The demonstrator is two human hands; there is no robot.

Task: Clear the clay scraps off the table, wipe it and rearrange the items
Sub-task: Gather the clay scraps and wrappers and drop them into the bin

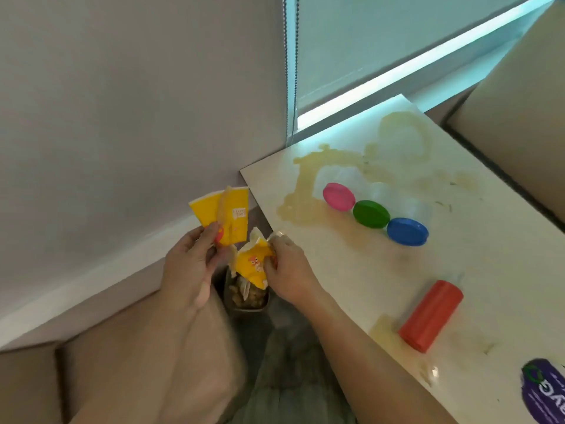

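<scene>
pinching flat yellow card (pixel 226 214), left hand (pixel 189 264) fingers; right hand (pixel 292 272) fingers clutch crumpled yellow paper (pixel 252 266).

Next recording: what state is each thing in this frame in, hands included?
left hand: pinching a flattened yellow cup piece.
right hand: gripping a crumpled yellow cup piece over the bin.
bin: open, scraps inside.
table: smeared yellowish, unwiped.
pink tub, green tub, blue tub: lidded, on their sides, in a row.
red cylinder: lying on its side.
</scene>
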